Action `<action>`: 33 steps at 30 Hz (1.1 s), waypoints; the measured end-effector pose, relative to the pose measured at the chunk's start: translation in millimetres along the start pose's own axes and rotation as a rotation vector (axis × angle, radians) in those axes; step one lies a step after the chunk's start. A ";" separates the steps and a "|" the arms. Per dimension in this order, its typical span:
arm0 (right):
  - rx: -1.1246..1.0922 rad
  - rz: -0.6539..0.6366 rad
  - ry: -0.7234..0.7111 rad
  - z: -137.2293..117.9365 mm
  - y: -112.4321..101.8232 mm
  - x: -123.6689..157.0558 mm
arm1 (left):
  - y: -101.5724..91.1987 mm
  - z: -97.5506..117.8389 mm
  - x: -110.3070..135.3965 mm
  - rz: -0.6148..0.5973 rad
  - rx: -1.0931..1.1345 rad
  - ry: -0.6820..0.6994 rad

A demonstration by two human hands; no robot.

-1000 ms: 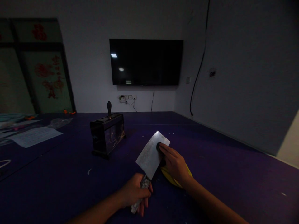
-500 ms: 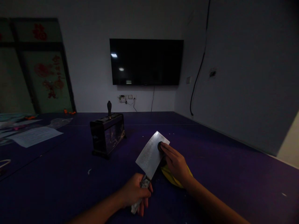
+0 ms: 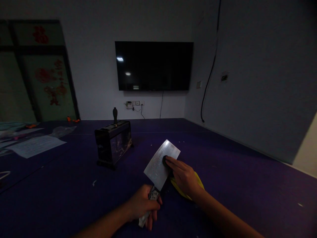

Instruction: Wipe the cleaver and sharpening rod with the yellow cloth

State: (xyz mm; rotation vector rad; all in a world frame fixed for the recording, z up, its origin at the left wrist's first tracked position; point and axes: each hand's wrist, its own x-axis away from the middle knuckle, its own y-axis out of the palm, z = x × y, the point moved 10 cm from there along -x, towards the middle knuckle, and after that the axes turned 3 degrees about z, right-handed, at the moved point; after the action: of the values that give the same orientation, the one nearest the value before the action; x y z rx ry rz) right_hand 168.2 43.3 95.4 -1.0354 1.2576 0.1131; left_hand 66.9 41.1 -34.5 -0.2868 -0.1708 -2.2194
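Note:
My left hand (image 3: 143, 203) is wrapped around the grey-and-white patterned handle of a cleaver (image 3: 158, 167), whose broad blade points up and away from me. Against the flat of the blade, my right hand (image 3: 184, 177) presses a small dark round piece (image 3: 164, 160) under its fingertips; its exact kind is unclear. Just below the right hand and partly hidden by it lies something yellow (image 3: 183, 191), perhaps cloth. A black knife block (image 3: 112, 143) with clear sides stands to the left of the blade, one dark handle (image 3: 115, 115) sticking up from its top.
Printed paper sheets (image 3: 37, 146) and crumpled clear plastic (image 3: 63, 131) lie at the left of the dark purple surface (image 3: 81, 205). A television (image 3: 154, 66) hangs on the back wall, with sockets and cables beneath. Small white scraps (image 3: 94, 182) dot the surface.
My right hand has slid the dark round piece down and left, from near the blade's right edge toward its middle. The left hand keeps its hold on the cleaver, which stays nearly still.

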 end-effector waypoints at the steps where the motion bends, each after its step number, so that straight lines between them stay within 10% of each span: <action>1: 0.009 0.017 0.010 2.6 -1.8 -0.4 | 0.8 -0.5 0.1 -0.012 -0.004 -0.006; 14: 0.069 0.268 0.200 46.0 -29.3 4.8 | 4.4 -0.4 2.5 -0.057 -0.021 0.000; 33: 0.034 0.056 0.032 6.5 -2.0 3.0 | -1.6 -5.1 -2.1 -0.011 0.035 0.012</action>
State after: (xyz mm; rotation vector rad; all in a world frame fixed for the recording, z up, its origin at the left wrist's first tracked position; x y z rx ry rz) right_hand 175.1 45.3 93.6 -0.9764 1.3139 0.1183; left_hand 66.1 42.5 -40.0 -0.2541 -0.2051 -2.2265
